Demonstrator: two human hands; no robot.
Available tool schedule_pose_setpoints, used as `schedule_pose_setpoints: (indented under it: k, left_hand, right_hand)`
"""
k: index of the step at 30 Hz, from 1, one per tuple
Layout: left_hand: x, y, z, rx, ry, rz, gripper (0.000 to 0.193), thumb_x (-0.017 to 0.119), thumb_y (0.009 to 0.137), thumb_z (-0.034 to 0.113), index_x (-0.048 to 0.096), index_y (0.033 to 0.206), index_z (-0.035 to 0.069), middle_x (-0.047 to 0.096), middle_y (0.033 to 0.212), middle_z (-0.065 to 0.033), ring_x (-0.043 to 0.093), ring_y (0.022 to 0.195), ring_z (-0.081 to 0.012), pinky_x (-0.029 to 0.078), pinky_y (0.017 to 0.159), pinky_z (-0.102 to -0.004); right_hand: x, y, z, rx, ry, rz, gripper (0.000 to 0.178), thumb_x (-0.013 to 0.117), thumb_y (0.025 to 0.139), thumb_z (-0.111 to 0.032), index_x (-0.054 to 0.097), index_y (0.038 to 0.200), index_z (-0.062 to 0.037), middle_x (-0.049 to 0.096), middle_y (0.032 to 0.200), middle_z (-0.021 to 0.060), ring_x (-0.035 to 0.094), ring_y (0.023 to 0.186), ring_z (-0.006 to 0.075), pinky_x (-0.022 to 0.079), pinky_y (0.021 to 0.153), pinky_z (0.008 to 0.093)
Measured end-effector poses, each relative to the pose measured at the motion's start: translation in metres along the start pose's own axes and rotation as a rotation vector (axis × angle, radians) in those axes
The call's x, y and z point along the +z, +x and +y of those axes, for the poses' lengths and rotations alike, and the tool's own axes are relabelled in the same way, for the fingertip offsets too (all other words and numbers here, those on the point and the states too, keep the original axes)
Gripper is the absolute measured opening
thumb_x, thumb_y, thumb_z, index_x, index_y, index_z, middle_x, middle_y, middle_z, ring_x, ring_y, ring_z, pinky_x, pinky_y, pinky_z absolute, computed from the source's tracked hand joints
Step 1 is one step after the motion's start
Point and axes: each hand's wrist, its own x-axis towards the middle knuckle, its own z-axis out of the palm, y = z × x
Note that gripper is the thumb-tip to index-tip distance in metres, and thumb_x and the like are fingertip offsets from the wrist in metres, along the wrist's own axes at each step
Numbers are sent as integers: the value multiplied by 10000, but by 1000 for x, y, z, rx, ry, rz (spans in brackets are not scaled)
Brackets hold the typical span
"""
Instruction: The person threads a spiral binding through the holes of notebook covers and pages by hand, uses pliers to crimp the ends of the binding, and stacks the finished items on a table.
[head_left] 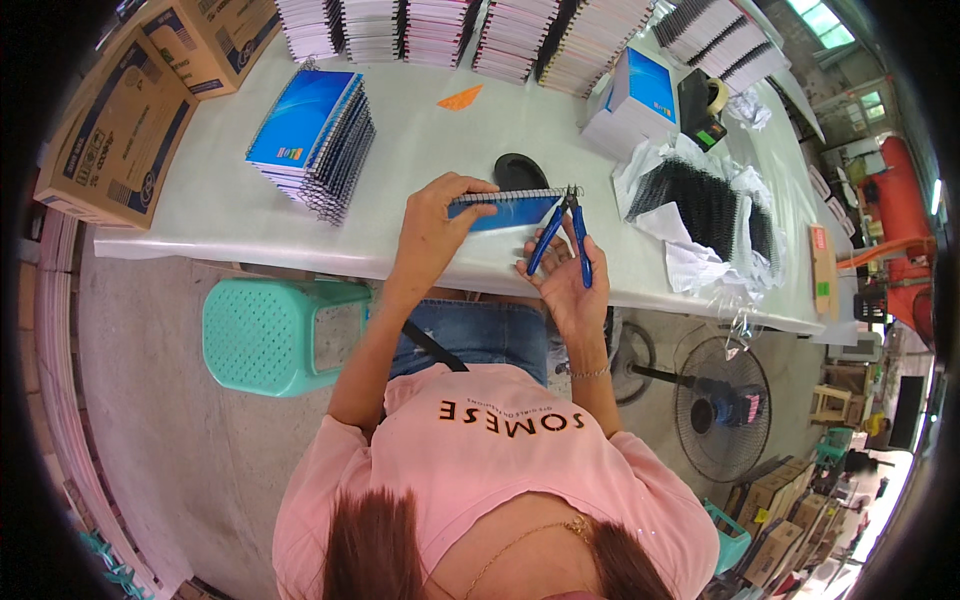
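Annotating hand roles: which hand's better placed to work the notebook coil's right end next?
Right, likely: the right hand holds blue-handled pliers, tips at that end of the wire coil; the left hand grips the notebook farther left.

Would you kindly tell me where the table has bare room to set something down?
Free: between the blue-covered notebook stack and the left hand, and around the orange scrap. Crowded: the far side, with book stacks, and the right, with black coils and crumpled paper.
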Motion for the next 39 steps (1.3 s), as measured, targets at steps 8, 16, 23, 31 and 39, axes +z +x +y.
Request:
schedule_pose_setpoints:
  k: [8, 16, 23, 31, 39]
  left_hand:
    - [-6, -13, -13, -259, -245, -27, 229, 776, 757, 96, 683, 950, 16, 664, 891, -35, 586, 813, -93, 469, 741, -236]
    - [17, -28, -23, -283, -566, 113, 227, 754, 822, 98, 659, 1013, 20, 637, 911, -20, 557, 820, -75, 463, 748, -219]
    - [17, -27, -22, -308, -612, 113, 257, 731, 837, 71, 638, 1065, -2, 632, 1003, -49, 573, 897, -81, 474, 788, -212]
    - [18, -30, -22, -221, -654, 140, 247, 691, 863, 46, 642, 1097, -16, 649, 989, -51, 580, 885, -71, 484, 792, -214]
    - [12, -33, -25, -224, -607, 88, 273, 679, 875, 55, 637, 1132, -27, 670, 1018, -59, 592, 868, -81, 487, 803, -226]
  right_hand:
    - [10, -22, -4, 29, -278, 150, 555, 467, 967, -425, 407, 1413, -100, 550, 1156, 114, 558, 1062, 235, 488, 906, 436]
    - [-3, -42, -11, 302, -338, 3, 538, 518, 961, -385, 430, 1386, -67, 557, 1166, 75, 554, 1044, 187, 475, 882, 367]
    - [24, -40, 15, 14, -871, -80, 616, 637, 881, -265, 406, 1404, -34, 540, 1212, 104, 522, 1119, 227, 435, 922, 349]
    - [53, -28, 23, -394, -1453, -174, 725, 746, 749, -215, 436, 1378, -29, 530, 1206, 172, 501, 1123, 339, 400, 960, 424]
    - [55, -28, 27, -464, -1510, -164, 721, 760, 727, -211, 466, 1360, -31, 553, 1194, 168, 525, 1097, 332, 399, 942, 440]
